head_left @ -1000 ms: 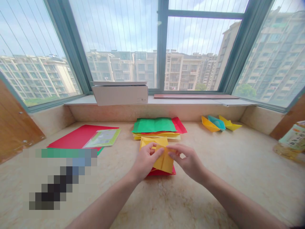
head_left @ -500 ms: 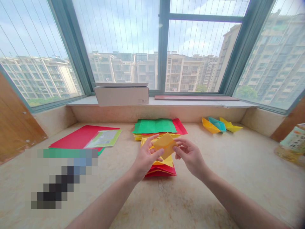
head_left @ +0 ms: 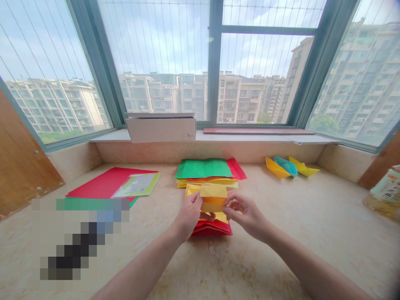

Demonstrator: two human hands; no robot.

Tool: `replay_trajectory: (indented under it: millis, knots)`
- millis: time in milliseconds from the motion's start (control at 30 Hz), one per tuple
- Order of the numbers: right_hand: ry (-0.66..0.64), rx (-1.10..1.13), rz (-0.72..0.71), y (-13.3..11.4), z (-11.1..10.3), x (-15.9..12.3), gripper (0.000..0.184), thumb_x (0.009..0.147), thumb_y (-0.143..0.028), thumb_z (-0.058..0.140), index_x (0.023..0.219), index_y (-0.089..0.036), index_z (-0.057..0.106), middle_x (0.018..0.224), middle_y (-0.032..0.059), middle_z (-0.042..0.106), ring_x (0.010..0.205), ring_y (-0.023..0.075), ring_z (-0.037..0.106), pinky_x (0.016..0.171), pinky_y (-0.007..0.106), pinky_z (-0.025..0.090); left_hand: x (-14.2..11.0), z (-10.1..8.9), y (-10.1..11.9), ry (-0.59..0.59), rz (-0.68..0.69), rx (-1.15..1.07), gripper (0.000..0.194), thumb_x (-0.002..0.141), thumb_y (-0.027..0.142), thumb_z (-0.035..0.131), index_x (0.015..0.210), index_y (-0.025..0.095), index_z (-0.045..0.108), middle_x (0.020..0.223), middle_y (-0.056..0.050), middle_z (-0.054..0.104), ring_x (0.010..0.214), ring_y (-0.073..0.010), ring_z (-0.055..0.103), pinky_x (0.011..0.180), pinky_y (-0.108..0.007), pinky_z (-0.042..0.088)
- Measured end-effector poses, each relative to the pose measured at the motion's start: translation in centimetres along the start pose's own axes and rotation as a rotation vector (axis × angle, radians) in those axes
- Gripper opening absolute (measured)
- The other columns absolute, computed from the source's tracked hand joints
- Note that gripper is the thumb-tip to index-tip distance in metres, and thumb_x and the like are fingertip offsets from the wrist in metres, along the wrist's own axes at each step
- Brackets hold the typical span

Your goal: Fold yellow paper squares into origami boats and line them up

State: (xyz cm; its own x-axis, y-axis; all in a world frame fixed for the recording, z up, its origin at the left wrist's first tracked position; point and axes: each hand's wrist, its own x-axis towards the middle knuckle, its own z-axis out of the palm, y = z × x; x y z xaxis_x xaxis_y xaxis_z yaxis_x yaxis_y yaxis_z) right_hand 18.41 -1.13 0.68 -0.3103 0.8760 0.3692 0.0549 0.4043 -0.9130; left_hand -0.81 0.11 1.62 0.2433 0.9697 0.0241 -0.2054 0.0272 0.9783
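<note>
Bright windows are framing a cream, marble-patterned stone table (head_left: 215,271), where a small folded piece of yellow paper (head_left: 213,205) is hovering in the middle, just over a stack of red and yellow folded papers (head_left: 215,228). The left hand (head_left: 190,214) is grasping its left edge, some fingers curling underneath, apparently supporting the thin layers from below. The right hand (head_left: 245,210) is pinching the opposite edge between thumb and fingers; gripping both sides is probably holding the paper steady and its creases facing the wearer. A creased green paper sheet (head_left: 204,168) is lying behind the stack, likely leaving the near area for handling. Three folded paper boats, two yellow and one blue (head_left: 285,166), are sitting well apart at right, seemingly out of the arms' way.
</note>
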Motion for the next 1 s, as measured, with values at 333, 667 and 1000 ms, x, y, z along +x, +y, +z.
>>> replay_trajectory:
  millis: [333, 667, 1000]
  knots:
    - [-0.028, -0.161, 0.011, 0.7, -0.2, 0.3, 0.025, 0.089, -0.037, 0.063, 0.101, -0.018, 0.074, 0.098, 0.0075, 0.073, 0.082, 0.0192, 0.066, 0.071, 0.032, 0.054, 0.2, -0.2, -0.2, -0.123, 0.095, 0.142, 0.043, 0.088, 0.049, 0.058, 0.113, 0.014, 0.067, 0.106, -0.012, 0.073, 0.095, -0.0263, 0.069, 0.079, -0.034, 0.056]
    - [0.131, -0.136, 0.037, 2.5, -1.8, 1.7, 0.054, 0.08, -0.027, 0.066, 0.132, -0.017, 0.057, 0.102, 0.008, 0.074, 0.085, 0.022, 0.069, 0.072, 0.034, 0.058, 0.7, -1.9, -2.4, -0.161, 0.318, 0.945, 0.048, 0.096, 0.045, 0.044, 0.133, 0.018, 0.058, 0.14, -0.014, 0.056, 0.132, -0.0306, 0.049, 0.114, -0.046, 0.032]
    - [0.085, 0.015, 0.032, 2.3, -3.4, 2.3, 0.087, 0.073, -0.014, 0.058, 0.154, -0.025, 0.026, 0.121, 0.0068, 0.068, 0.103, 0.0228, 0.068, 0.081, 0.037, 0.058, 0.3, -4.2, 0.8, -0.36, 0.265, 1.16, 0.039, 0.087, 0.056, 0.053, 0.089, 0.025, 0.076, 0.11, -0.009, 0.073, 0.112, -0.0299, 0.061, 0.099, -0.038, 0.043]
